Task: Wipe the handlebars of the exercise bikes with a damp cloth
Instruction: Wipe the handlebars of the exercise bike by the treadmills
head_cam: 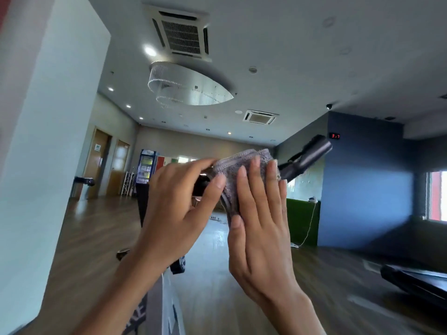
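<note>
The fingers of the right hand (260, 228) are straight and held close together, pointing to 12 o'clock, and their tips lie flat against the grey cloth (242, 170). The thumb of this hand presses the lower edge of the cloth from the 7 o'clock side. The back of the hand faces the camera, and the forearm goes down to the bottom edge toward 5 o'clock.

The left hand (179, 209) has the fingers bent. Its thumb and index finger close on the left part of the cloth, and the tips point to 2 o'clock. Between these fingers a dark piece of the handlebar (307, 157) is seen. The left forearm runs down toward 7 o'clock.

The cloth is folded in several layers and is wrapped over the handlebar in the middle of the view. The black free end of the handlebar comes out from the cloth toward 2 o'clock and rises in front of the blue wall (362, 184).

Far behind, at 9 o'clock from the hands, a drinks fridge (146, 166) stands beside wooden doors (98, 163). The floor is wood, and it is blurred near the bottom
</note>
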Available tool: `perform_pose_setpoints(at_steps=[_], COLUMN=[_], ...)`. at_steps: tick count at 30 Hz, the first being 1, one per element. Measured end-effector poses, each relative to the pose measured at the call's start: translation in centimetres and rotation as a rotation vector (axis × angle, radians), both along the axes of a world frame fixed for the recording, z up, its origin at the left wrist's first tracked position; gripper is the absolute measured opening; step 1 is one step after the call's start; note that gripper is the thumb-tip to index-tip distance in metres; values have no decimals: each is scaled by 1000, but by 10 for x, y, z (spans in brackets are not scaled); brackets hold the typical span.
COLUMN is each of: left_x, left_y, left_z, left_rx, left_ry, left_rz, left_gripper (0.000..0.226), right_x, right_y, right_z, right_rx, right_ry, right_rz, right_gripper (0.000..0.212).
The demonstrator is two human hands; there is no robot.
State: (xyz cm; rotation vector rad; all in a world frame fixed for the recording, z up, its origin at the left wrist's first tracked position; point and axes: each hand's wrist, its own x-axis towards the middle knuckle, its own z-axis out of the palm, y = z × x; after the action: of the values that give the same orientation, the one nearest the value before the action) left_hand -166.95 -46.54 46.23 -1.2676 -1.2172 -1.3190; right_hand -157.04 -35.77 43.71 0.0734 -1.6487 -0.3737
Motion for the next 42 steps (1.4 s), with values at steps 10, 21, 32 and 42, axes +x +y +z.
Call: perform_pose_setpoints(at_steps=[10,21,32,42], left_x=[15,18,9,0], left_y=[0,19,86,117], left_z=[-1,-29,-25,-19], left_rx=[105,107,403,605], left_ry=[22,83,103,127], left_rz=[28,659,640,552], left_gripper=[36,39,42,40], right_x=[39,53,53,63], right_y=[38,50,46,42], right_z=[25,44,50,67], right_rx=[46,-11,85,159], right_ry=[44,78,80,5], right_rz=[-163,-212,-264,-287], right_gripper=[37,36,38,30])
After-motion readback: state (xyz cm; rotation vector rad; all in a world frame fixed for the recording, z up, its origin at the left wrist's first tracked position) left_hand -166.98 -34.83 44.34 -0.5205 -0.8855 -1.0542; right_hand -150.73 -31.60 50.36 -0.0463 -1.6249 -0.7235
